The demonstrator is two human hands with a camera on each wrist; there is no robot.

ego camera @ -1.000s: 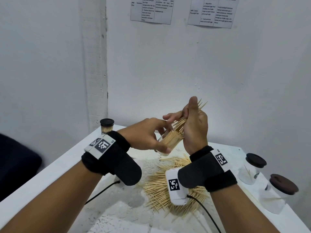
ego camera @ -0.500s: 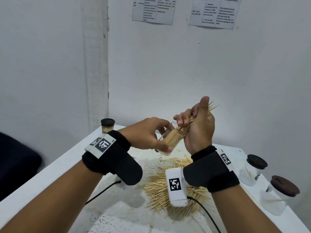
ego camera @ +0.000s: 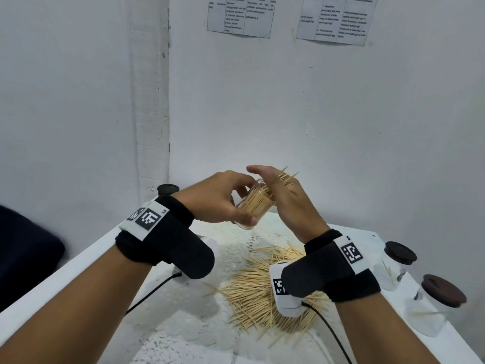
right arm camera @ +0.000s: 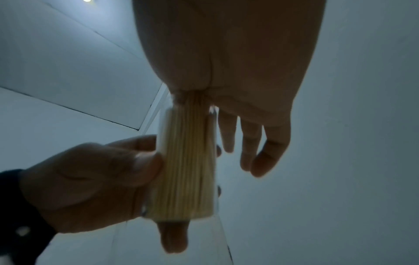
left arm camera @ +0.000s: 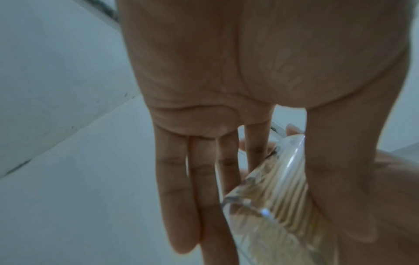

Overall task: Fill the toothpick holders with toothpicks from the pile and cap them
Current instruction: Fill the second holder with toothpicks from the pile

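Toothpick holder (ego camera: 254, 206) tilted, gripped by left hand (ego camera: 220, 198); right hand (ego camera: 286, 195) flat-fingered against protruding toothpicks (ego camera: 284, 177).

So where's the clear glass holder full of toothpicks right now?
In the head view the clear glass toothpick holder is up in the air mid-frame, tilted, gripped by the left hand, above the loose toothpick pile.

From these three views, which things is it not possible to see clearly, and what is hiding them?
- Mouth of the clear holder: head view, the right hand covers it.
- Part of the toothpick pile: head view, the right wrist strap lies in front.
- Wall papers: head view, cut off by the top edge, text too small.
- Capped holder at back: head view, left wrist hides its body.
- Left hand: left wrist view, blurred.
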